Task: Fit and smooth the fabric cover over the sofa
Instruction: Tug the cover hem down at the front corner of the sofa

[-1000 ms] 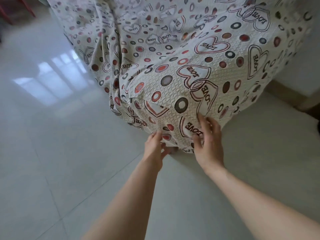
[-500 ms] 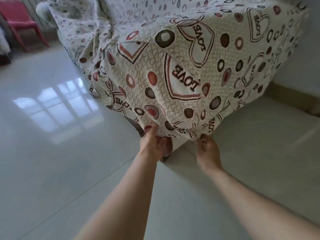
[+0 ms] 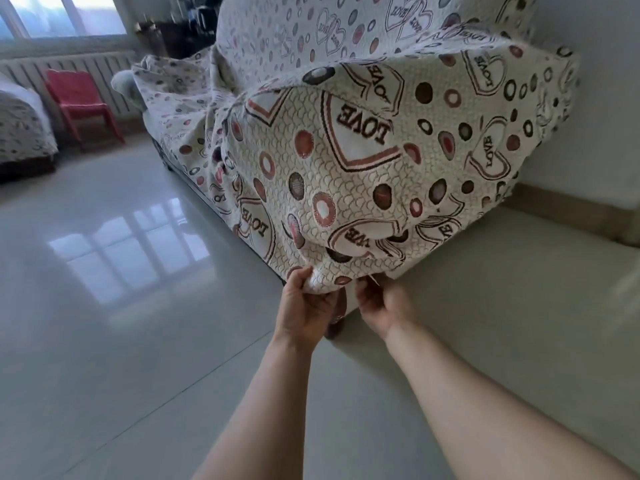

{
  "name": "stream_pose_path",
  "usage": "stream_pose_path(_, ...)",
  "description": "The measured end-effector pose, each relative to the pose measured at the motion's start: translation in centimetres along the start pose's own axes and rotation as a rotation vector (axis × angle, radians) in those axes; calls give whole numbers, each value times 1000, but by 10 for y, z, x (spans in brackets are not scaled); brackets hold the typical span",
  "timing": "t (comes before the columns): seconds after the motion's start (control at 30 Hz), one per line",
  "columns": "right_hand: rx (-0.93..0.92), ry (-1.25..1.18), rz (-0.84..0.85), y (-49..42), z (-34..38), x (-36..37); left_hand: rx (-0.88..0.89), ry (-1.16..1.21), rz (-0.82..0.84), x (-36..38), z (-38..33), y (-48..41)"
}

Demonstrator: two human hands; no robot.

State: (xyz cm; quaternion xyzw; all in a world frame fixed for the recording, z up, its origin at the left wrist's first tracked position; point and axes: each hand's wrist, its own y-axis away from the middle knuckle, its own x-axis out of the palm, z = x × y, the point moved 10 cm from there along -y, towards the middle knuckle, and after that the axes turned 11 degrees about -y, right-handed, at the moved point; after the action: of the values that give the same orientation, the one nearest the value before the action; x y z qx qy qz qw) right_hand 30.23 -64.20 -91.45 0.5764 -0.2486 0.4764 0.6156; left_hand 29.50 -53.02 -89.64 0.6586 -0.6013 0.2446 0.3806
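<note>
Pale glossy tiles make up the floor (image 3: 104, 306), which mirrors the panes of the window (image 3: 62, 15) in the far left corner of the room.

The left hand (image 3: 304, 306) grips the bottom hem of the fabric cover (image 3: 346, 150), with the thumb on top and the fingers curled under a bunched fold. Just beside it, the right hand (image 3: 384, 306) has its fingers curled up to the same hem and pinches the edge, though the fingertips are partly hidden by the cloth. Both hands are low down, at the near corner of the sofa (image 3: 188, 184). A dark sofa leg (image 3: 334, 327) shows on the floor between the two wrists.

The cover is cream with hearts and rings. It lies draped over the near arm, the seat and the backrest, and it puckers into folds where the arm meets the seat. Its hem hangs above the tiles along the front edge, so a dark strip of the base shows underneath.

To the right of the sofa is a plain wall (image 3: 606, 98) with a tan skirting board (image 3: 571, 216), close to the sofa's end.

Beyond the far end of the sofa, a small red chair (image 3: 81, 98) stands against a white radiator (image 3: 31, 71) below the window. At the left edge of the view is another piece of furniture (image 3: 20, 126), draped in a similar pattern.
</note>
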Motion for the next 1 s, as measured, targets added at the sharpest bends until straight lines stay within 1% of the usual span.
stream_pose_path(0.13,18,11,96,7,-3,18,-7,42,-5,0,7,-5)
stream_pose_path(0.2,24,-7,102,7,-1,18,-4,27,-11,-1,11,-7)
stream_pose_path(0.23,6,39,85,7,3,14,-8,19,-15,-1,12,-5)
stream_pose_path(0.27,-46,151,33,4,10,3,-14,6,-15,-2,13,-4)
stream_pose_path(0.3,-129,328,-56,3,22,-12,-24,-8,-11,-3,15,-2)
stream_pose_path(0.37,-325,708,-285,7,52,-45,-46,-8,-30,-9,24,2)
stream_pose_path(0.4,-408,813,-372,12,64,-56,-61,-9,-67,-17,31,1)
stream_pose_path(0.43,-447,857,-407,15,70,-63,-68,-33,-117,-25,39,-1)
stream_pose_path(0.47,-446,875,-406,17,71,-66,-83,-91,-173,-34,47,-3)
stream_pose_path(0.53,-380,893,-365,15,68,-66,-120,-221,-224,-37,60,-8)
stream_pose_path(0.6,-303,908,-343,15,64,-66,-165,-255,-209,-25,69,-11)
stream_pose_path(0.73,-150,846,-257,9,52,-66,-154,-118,-67,9,71,-16)
stream_pose_path(0.83,-122,727,-216,5,46,-63,-129,-13,-23,8,71,-16)
stream_pose_path(0.87,-134,671,-215,5,44,-62,-117,-4,-30,4,69,-13)
stream_pose_path(0.93,-154,562,-224,4,41,-62,-64,-58,-86,-13,64,-11)
stream_pose_path(1.0,-142,450,-225,2,35,-64,-45,-213,-193,-37,60,-7)
